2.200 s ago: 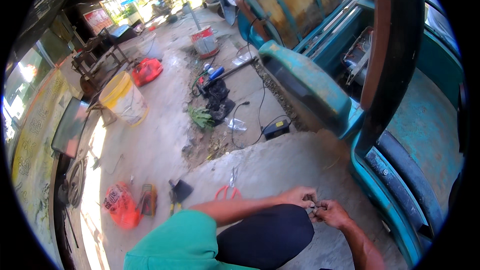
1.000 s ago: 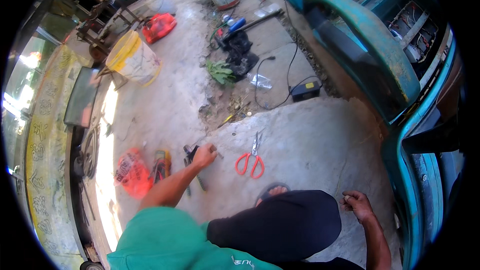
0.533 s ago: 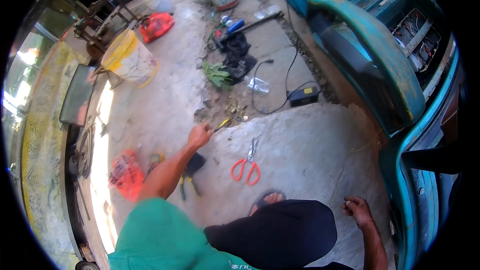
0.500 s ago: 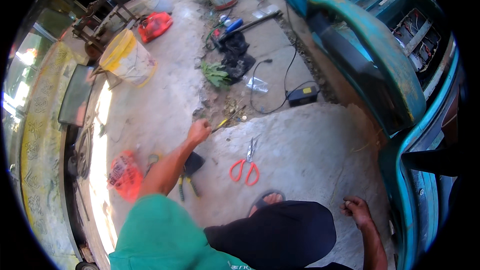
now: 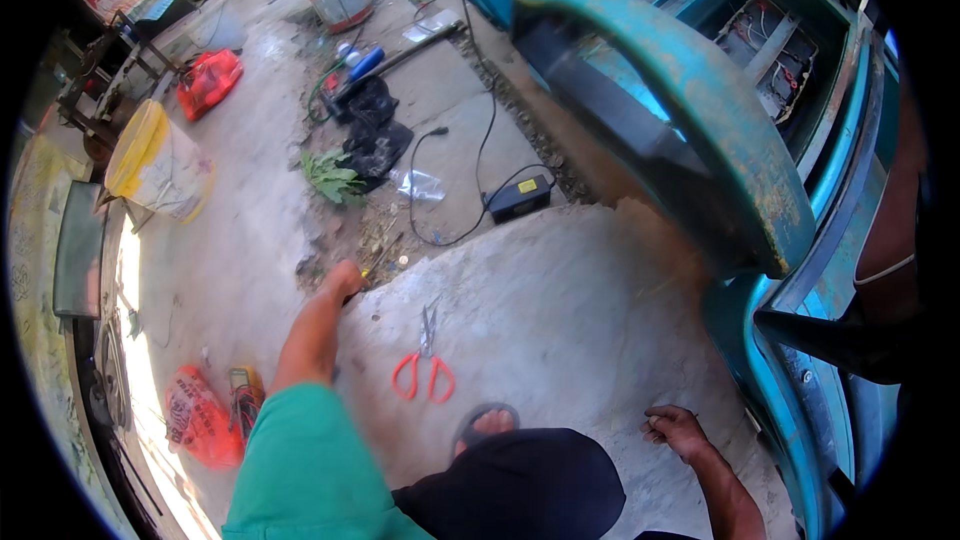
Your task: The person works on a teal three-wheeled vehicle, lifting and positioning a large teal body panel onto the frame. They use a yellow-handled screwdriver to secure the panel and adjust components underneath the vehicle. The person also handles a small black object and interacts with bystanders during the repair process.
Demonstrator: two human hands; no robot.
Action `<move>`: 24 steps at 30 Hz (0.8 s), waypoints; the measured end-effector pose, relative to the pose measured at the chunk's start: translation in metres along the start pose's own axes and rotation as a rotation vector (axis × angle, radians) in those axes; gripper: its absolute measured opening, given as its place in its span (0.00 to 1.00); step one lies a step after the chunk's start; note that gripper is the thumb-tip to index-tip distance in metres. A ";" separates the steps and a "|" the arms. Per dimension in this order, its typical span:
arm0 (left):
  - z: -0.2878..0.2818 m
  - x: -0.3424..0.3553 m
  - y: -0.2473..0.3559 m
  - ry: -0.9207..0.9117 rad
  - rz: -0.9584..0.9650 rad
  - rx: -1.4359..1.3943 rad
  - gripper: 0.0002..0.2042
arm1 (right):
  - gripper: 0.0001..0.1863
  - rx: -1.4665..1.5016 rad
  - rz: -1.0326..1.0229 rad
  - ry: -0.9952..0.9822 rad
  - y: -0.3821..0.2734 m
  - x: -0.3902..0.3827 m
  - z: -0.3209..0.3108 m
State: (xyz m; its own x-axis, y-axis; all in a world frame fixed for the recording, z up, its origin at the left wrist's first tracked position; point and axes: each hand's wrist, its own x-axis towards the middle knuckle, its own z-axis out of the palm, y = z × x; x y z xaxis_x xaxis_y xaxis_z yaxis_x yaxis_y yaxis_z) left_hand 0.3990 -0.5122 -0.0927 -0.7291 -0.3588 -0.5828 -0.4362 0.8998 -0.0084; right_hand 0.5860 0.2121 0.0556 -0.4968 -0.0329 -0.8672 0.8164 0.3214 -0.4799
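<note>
My left hand (image 5: 343, 281) is stretched far forward to the edge of the concrete slab, down among small debris and a thin yellow-tipped tool (image 5: 378, 262). Its fingers are hidden behind the knuckles, so its grip is unclear. Red-handled scissors (image 5: 424, 372) lie on the slab just right of that forearm, nearer to me. My right hand (image 5: 674, 429) rests on the concrete at the lower right with fingers curled in and nothing visible in them. My sandalled foot (image 5: 489, 424) shows between the arms.
A teal vehicle door (image 5: 680, 110) looms at the right. A black power adapter (image 5: 518, 198) with its cable lies ahead, with a weed (image 5: 335, 178) and black rags (image 5: 372, 135) beyond. At the left are a yellow bucket (image 5: 150, 155) and an orange bag (image 5: 195, 420).
My left hand left my right, swept left past the scissors, then reached forward to the slab's edge. My right hand dropped to the concrete and stayed there.
</note>
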 end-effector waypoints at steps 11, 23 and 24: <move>0.043 0.065 -0.056 -0.072 0.245 0.003 0.31 | 0.18 -0.026 -0.036 -0.066 -0.010 0.015 -0.001; -0.075 -0.078 0.061 0.130 0.080 0.118 0.25 | 0.19 -0.037 -0.107 -0.024 -0.016 0.008 -0.008; -0.089 -0.097 0.055 0.247 0.286 0.147 0.20 | 0.19 -0.009 -0.132 -0.024 -0.016 0.012 -0.007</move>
State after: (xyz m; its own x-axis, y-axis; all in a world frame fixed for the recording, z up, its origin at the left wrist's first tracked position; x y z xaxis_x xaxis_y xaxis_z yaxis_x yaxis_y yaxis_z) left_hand 0.3984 -0.4498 0.0355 -0.9227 -0.1218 -0.3659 -0.1305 0.9914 -0.0010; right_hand 0.5651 0.2134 0.0540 -0.5924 -0.0978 -0.7997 0.7419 0.3208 -0.5888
